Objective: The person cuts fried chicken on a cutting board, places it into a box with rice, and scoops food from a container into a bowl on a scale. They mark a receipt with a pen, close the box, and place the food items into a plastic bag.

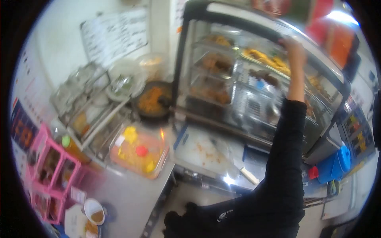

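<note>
My right hand [294, 49] reaches up, in a black sleeve [283, 139], to the upper frame of a glass food display case [180, 51]. Its fingers are at the dark top edge, too blurred to show whether they grip it. Behind the glass, yellow fried pieces [266, 59] lie on an upper tray, with browner food [216, 63] on shelves to the left. Darker pieces [264, 77] sit lower down. My left hand is out of view.
Below the case lies a white cutting board [192, 152] with crumbs and a white-handled knife [249, 175]. Left of it are a lidded container [137, 152], a dark pan [152, 113] of orange food and a pink rack [51, 170]. A blue jug [335, 164] stands at right.
</note>
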The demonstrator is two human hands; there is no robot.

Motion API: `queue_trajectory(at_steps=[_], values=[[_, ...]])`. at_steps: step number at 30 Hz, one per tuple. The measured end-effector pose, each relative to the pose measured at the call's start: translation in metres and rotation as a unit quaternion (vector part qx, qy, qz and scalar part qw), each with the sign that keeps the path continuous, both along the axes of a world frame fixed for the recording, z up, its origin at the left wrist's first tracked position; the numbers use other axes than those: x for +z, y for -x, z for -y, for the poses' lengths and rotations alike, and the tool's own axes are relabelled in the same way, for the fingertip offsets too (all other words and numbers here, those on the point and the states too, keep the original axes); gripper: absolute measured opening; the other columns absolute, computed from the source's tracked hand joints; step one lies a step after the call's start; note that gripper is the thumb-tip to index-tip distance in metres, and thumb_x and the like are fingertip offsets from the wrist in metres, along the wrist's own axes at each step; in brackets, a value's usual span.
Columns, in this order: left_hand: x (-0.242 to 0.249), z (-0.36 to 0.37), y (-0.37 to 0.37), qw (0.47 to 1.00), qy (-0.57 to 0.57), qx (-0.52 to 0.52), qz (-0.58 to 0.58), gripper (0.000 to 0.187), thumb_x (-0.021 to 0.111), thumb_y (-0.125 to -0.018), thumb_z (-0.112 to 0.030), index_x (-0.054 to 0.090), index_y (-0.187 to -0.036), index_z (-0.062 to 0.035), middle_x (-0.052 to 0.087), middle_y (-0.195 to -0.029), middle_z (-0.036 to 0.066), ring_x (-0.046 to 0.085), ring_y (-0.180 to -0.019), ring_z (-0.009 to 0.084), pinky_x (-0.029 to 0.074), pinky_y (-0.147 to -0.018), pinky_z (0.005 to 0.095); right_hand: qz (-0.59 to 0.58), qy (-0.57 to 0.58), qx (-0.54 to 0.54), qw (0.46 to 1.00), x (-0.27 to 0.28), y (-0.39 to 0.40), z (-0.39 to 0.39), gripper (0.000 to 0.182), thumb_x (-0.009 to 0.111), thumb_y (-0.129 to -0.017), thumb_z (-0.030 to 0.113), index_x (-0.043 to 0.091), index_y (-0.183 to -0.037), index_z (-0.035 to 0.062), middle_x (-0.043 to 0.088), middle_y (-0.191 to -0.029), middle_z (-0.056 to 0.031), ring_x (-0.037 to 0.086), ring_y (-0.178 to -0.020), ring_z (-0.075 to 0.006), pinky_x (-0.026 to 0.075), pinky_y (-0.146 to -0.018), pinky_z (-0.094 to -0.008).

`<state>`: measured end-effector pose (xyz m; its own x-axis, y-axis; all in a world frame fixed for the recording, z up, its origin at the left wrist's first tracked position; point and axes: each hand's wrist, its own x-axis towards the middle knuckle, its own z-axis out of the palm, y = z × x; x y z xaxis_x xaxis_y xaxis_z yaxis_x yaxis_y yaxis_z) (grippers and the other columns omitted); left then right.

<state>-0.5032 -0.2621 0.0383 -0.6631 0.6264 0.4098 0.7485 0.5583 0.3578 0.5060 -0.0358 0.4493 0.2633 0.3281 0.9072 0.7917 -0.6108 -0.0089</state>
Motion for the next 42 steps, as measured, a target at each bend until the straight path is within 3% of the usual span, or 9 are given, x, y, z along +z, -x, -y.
queue_trajectory(at_steps=[4, 8, 11, 14, 20, 25, 31, 34, 42], values=[[-0.016, 0.067, 0.015, 0.999, -0.034, -0.013, -0.007, 0.035, 0.065, -0.076, -0.016, 0.057, -0.107, -0.0034, 0.057, -0.108, 0.015, 0.052, -0.104, 0.0289, 0.039, -0.091, 0.0378, -0.031, -0.113, 0.330, 0.937, -0.063, 0.207, 0.012, 0.028, 0.060, -0.085, 0.018, 0.061, -0.108, 0.0025, 0.065, -0.096, -0.0149, 0.063, -0.084, -0.0242, 0.048, -0.074, -0.0312], [0.018, 0.055, -0.049, 0.992, -0.042, -0.111, -0.038, 0.038, 0.068, -0.073, -0.014, 0.056, -0.108, -0.0054, 0.056, -0.110, 0.015, 0.051, -0.106, 0.0309, 0.037, -0.094, 0.0391, -0.128, 0.140, 0.729, 0.658, -0.236, 0.466, 0.033, 0.042, 0.062, -0.071, -0.002, 0.057, -0.113, 0.0000, 0.055, -0.118, -0.0186, 0.052, -0.113, -0.0276, 0.042, -0.091, -0.0353], [0.023, 0.044, -0.058, 0.978, 0.006, -0.201, -0.061, 0.039, 0.066, -0.065, -0.011, 0.056, -0.102, -0.0064, 0.054, -0.107, 0.014, 0.047, -0.108, 0.0319, 0.035, -0.094, 0.0418, -0.053, 0.386, 0.807, 0.444, -0.334, 0.630, 0.096, 0.055, 0.063, -0.062, 0.002, 0.052, -0.116, 0.0055, 0.050, -0.125, -0.0122, 0.050, -0.113, -0.0288, 0.040, -0.094, -0.0392], [0.022, 0.032, -0.049, 0.971, 0.043, -0.228, -0.057, 0.036, 0.065, -0.062, -0.008, 0.054, -0.097, -0.0070, 0.053, -0.098, 0.013, 0.049, -0.096, 0.0302, 0.037, -0.084, 0.0391, 0.041, 0.477, 0.795, 0.372, -0.399, 0.721, 0.161, 0.044, 0.066, -0.070, 0.021, 0.054, -0.110, 0.0061, 0.048, -0.127, -0.0108, 0.045, -0.118, -0.0274, 0.038, -0.095, -0.0395], [-0.022, 0.011, -0.003, 0.953, 0.041, -0.294, -0.063, 0.029, 0.064, -0.063, -0.003, 0.051, -0.088, -0.0090, 0.057, -0.081, 0.005, 0.051, -0.083, 0.0220, 0.036, -0.073, 0.0357, 0.031, 0.486, 0.782, 0.389, -0.444, 0.771, 0.178, 0.046, 0.058, -0.078, 0.042, 0.056, -0.108, 0.0071, 0.048, -0.127, -0.0090, 0.046, -0.113, -0.0263, 0.036, -0.091, -0.0410], [-0.014, 0.013, 0.004, 0.945, 0.010, -0.325, -0.045, 0.028, 0.063, -0.064, -0.002, 0.050, -0.087, -0.0088, 0.057, -0.077, 0.003, 0.052, -0.079, 0.0206, 0.036, -0.070, 0.0347, 0.046, 0.467, 0.775, 0.424, -0.455, 0.818, 0.165, 0.035, 0.058, -0.079, 0.025, 0.056, -0.109, 0.0086, 0.051, -0.123, -0.0072, 0.046, -0.113, -0.0260, 0.036, -0.091, -0.0396], [0.001, 0.051, -0.002, 0.959, -0.023, -0.283, -0.009, 0.038, 0.068, -0.067, -0.015, 0.051, -0.101, -0.0065, 0.055, -0.110, 0.010, 0.048, -0.107, 0.0287, 0.034, -0.091, 0.0409, -0.049, 0.441, 0.778, 0.445, -0.436, 0.811, 0.155, 0.032, 0.059, -0.076, 0.012, 0.055, -0.108, 0.0051, 0.052, -0.119, -0.0094, 0.044, -0.116, -0.0287, 0.033, -0.097, -0.0434], [-0.032, 0.112, 0.009, 0.987, -0.046, -0.150, 0.032, 0.051, 0.067, -0.072, -0.037, 0.050, -0.107, -0.0050, 0.039, -0.132, 0.017, 0.031, -0.125, 0.0378, 0.024, -0.100, 0.0508, -0.146, 0.403, 0.720, 0.545, -0.463, 0.742, 0.140, 0.032, 0.059, -0.077, 0.011, 0.054, -0.107, 0.0024, 0.050, -0.119, -0.0151, 0.042, -0.116, -0.0357, 0.031, -0.097, -0.0461], [-0.067, 0.142, 0.008, 0.990, 0.120, -0.068, 0.002, 0.058, 0.064, -0.072, -0.047, 0.051, -0.109, -0.0055, 0.026, -0.137, 0.025, 0.015, -0.129, 0.0454, 0.010, -0.099, 0.0623, -0.184, 0.345, 0.655, 0.646, -0.490, 0.703, 0.134, 0.032, 0.063, -0.077, 0.020, 0.052, -0.101, 0.0013, 0.043, -0.125, -0.0177, 0.030, -0.124, -0.0420, 0.024, -0.100, -0.0496]])
